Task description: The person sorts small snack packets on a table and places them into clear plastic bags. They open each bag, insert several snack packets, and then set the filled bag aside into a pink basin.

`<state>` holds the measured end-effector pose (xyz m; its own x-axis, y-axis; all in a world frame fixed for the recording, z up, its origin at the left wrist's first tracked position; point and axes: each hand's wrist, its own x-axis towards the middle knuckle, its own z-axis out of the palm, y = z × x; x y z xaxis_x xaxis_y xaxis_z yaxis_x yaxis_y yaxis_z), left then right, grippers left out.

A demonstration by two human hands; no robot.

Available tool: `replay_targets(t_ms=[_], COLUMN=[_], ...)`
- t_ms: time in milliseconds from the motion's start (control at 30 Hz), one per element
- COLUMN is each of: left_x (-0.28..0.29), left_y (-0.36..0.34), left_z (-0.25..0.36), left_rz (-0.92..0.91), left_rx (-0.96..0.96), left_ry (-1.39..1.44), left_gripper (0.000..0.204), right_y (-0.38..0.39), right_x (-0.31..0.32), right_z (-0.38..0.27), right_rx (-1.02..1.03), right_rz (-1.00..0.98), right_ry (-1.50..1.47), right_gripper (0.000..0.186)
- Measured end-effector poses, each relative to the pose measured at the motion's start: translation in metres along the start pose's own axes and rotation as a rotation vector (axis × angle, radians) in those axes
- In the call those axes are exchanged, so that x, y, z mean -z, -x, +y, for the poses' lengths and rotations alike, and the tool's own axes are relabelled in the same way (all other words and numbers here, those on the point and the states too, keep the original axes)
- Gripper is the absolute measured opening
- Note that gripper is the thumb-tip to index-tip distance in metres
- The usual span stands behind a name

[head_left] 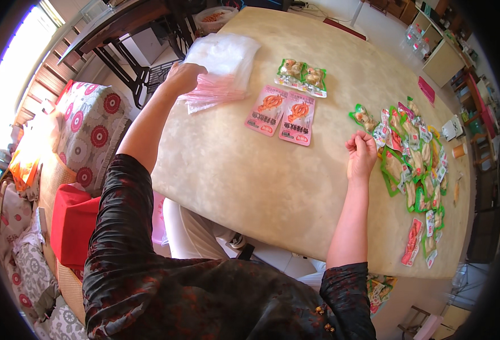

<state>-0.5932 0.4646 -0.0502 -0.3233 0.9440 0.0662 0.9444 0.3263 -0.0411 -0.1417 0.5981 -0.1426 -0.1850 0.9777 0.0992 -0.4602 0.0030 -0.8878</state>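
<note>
At the table's far left lies a stack of clear plastic bags (221, 54) with pink printed ends. My left hand (184, 78) is on its left side, fingers curled down on the bags. Two pink flat snack packets (284, 114) lie side by side in the middle. Just beyond them sit two green-edged clear packets (302, 77) of pale food. My right hand (362, 152) is closed in a loose fist above the table, with nothing visible in it. A heap of small sealed snack packets (414, 147) spreads out beside it, one green-edged packet (363, 117) lying at its far left.
The table (250, 187) has a rounded near edge close to my body. A red packet (412, 242) lies at the heap's near end. To the left are a red box (73, 225) and a flower-patterned cloth cover (94, 122). A tub (215, 20) stands beyond the bags.
</note>
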Motion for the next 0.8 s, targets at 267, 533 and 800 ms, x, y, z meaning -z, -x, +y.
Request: replay_targets(t_ms=[267, 533, 800], left_x=[0.01, 0.044, 0.033], left_y=[-0.005, 0.037, 0.102], left_z=[-0.004, 0.064, 0.174], left_rz=[0.101, 0.26, 0.054], left_rx=[0.059, -0.066, -0.164], left_ry=[0.169, 0.62, 1.082], left_gripper=[0.016, 0.017, 0.02], right_y=[-0.001, 0.001, 0.071], right_x=[0.002, -0.001, -0.049], right_z=[0.002, 0.006, -0.004], right_rx=[0.007, 0.105, -0.14], right_rz=[-0.013, -0.008, -0.169], right_ry=[0.012, 0.208, 0.291], right_gripper=[0.007, 0.007, 0.01])
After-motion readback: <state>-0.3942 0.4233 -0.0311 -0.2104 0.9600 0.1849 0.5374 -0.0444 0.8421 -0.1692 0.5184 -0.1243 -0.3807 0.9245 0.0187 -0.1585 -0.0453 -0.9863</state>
